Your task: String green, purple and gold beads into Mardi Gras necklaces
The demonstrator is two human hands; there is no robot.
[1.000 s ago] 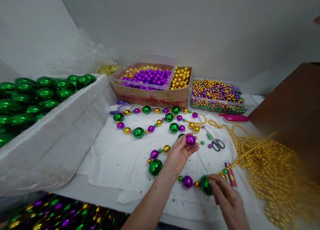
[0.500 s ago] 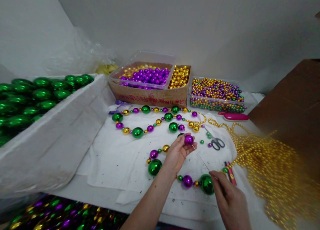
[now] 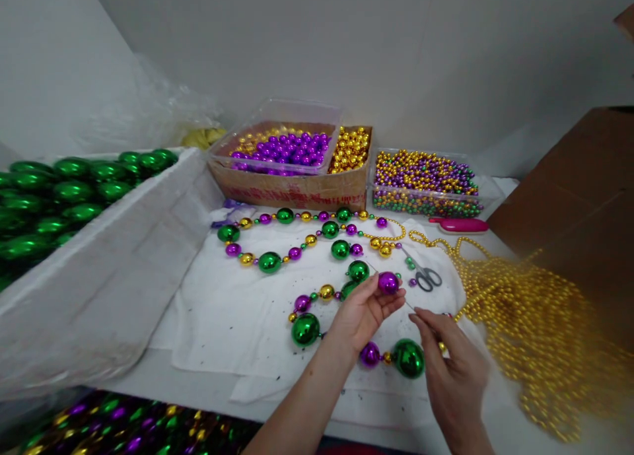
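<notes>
My left hand [image 3: 364, 313] pinches a shiny purple bead [image 3: 388, 282] between thumb and fingertips above the white cloth [image 3: 238, 310]. My right hand [image 3: 453, 366] is closed in a pinch on a thin needle [image 3: 409, 305] whose tip points at that bead. A partly strung strand of green, purple and gold beads [image 3: 317, 310] curls beneath both hands, with a big green bead [image 3: 409, 358] just left of my right hand.
A finished bead strand [image 3: 297, 234] lies further back. Scissors [image 3: 422, 275], a pink tool [image 3: 458, 225] and a heap of gold bead chains [image 3: 535, 329] sit to the right. Boxes of beads [image 3: 297, 158] [image 3: 426, 181] line the wall; large green balls [image 3: 59, 197] fill a white crate on the left.
My left hand carried the purple bead rightward and slightly down. My right hand rose and moved in towards it, so much less of the needle shows between them.
</notes>
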